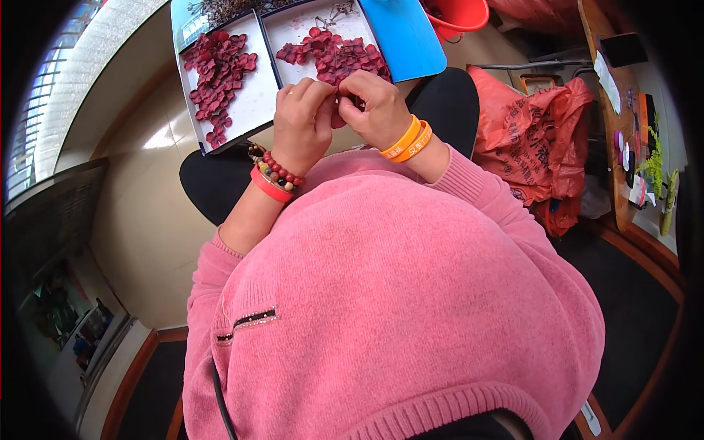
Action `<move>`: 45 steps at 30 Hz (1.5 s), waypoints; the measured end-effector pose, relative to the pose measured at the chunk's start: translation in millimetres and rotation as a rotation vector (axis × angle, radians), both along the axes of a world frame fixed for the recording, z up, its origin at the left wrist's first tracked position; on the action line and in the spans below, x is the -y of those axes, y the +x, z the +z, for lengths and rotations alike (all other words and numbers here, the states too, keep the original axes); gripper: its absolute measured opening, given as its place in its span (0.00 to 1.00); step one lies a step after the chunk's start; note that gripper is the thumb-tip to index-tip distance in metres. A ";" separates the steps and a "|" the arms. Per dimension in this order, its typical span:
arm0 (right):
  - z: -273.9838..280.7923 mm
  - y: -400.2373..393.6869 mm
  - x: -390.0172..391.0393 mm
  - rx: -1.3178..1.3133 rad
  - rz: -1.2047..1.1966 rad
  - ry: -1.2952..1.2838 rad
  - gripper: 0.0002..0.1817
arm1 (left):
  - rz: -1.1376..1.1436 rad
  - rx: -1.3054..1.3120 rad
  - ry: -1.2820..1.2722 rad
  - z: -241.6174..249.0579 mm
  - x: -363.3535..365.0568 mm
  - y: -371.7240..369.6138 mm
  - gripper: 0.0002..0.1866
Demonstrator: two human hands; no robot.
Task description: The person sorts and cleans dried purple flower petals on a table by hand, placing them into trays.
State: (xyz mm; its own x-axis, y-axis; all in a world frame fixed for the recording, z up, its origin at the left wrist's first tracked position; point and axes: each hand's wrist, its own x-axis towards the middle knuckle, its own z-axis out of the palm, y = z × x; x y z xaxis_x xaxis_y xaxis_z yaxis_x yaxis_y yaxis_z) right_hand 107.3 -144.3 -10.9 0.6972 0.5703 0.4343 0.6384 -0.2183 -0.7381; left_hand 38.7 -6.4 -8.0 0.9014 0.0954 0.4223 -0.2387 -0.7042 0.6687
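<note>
My left hand (302, 121) and my right hand (375, 110) meet at the near edge of a shallow white box. Their fingers are pinched together around a dark red flower petal (338, 117), mostly hidden by the fingertips. Just beyond the knuckles lies a pile of dark red dried petals (339, 59) in the right compartment (290, 33) of the box. A second heap of petals (218, 77) fills much of the left compartment (253, 110). Beaded and red bands circle my left wrist; orange and yellow bands circle my right.
Thin dried stems (220, 10) lie at the box's far side. A blue panel (407, 40) adjoins it on the right, with a red bucket (462, 15) behind. Red plastic bags (532, 136) stand on the right beside a wooden table (623, 147). Tiled floor (139, 220) shows at left.
</note>
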 end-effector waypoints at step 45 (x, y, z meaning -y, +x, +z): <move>-4.8 -5.1 -2.5 -0.933 -0.145 -0.015 0.07 | -0.055 0.152 0.202 1.5 3.6 -13.3 0.11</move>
State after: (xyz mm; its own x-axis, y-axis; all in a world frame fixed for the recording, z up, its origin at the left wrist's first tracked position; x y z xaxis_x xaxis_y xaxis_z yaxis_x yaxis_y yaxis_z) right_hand 102.2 -141.8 -15.7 0.8242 0.4517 -0.3416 -0.2428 -0.2631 -0.9337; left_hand 25.4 -9.9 -6.5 0.8275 -0.0520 0.5590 -0.3675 -0.8029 0.4694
